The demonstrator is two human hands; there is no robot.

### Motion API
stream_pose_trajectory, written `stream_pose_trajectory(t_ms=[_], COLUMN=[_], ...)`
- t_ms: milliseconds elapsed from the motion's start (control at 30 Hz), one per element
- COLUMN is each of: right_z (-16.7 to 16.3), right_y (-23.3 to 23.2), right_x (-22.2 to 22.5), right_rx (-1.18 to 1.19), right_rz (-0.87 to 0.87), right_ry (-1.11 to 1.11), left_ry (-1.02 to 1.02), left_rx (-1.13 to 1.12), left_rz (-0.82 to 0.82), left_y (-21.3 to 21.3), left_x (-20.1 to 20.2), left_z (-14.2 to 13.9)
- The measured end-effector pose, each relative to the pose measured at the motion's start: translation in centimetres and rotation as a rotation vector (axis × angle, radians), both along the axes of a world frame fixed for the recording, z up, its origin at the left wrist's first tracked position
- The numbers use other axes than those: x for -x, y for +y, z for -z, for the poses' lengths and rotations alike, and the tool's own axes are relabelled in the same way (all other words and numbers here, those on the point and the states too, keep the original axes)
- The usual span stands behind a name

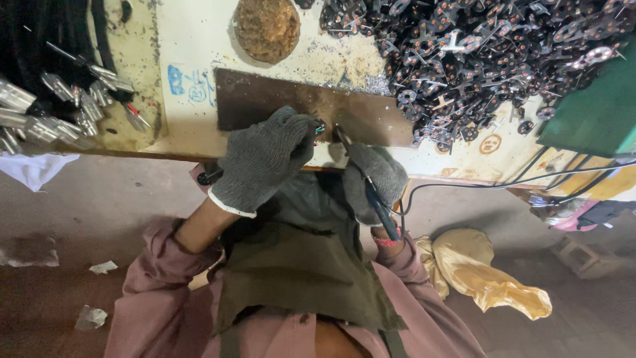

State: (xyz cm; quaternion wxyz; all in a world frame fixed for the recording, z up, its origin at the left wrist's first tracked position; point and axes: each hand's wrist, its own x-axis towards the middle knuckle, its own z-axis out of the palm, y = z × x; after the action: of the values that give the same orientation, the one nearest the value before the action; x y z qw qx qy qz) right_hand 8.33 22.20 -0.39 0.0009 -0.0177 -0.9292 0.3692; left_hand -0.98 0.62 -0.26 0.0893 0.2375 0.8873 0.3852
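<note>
Workpiece: a small metal part (320,126) sat on the dark plate (265,99) at the bench edge, pinched under the left glove's fingertips.
Left hand (262,159): gloved, curled shut around that part.
Right hand (374,176): gloved, gripping a blue-handled soldering iron (368,185), tip beside the part.
Pile: dark metal parts (477,53) heaped right of the plate.
Bench (192,40): cream, worn.

There's a big heap of dark metal parts (490,59) top right and a rusty round disc (267,28) up top. Shiny metal pieces (59,106) sit left, and a yellow bag (490,275) lies on the floor.
</note>
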Motion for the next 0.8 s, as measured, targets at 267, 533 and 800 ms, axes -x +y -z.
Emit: stream_pose_trajectory(t_ms=[267, 533, 800], right_z=[1.3, -0.3, -0.5], right_y=[0.3, -0.2, -0.4], right_x=[-1.1, 0.0, 0.9], right_rx=[0.156, 0.020, 0.176], right_rz=[-0.079, -0.099, -0.129], right_ry=[0.083, 0.068, 0.110], left_ry=[0.018, 0.009, 0.019], left_rx=[0.015, 0.027, 0.005], left_rz=[-0.009, 0.010, -0.003], left_y=[0.0, -0.1, -0.1], left_x=[0.0, 0.0, 0.1], left_z=[0.2, 0.3, 0.3])
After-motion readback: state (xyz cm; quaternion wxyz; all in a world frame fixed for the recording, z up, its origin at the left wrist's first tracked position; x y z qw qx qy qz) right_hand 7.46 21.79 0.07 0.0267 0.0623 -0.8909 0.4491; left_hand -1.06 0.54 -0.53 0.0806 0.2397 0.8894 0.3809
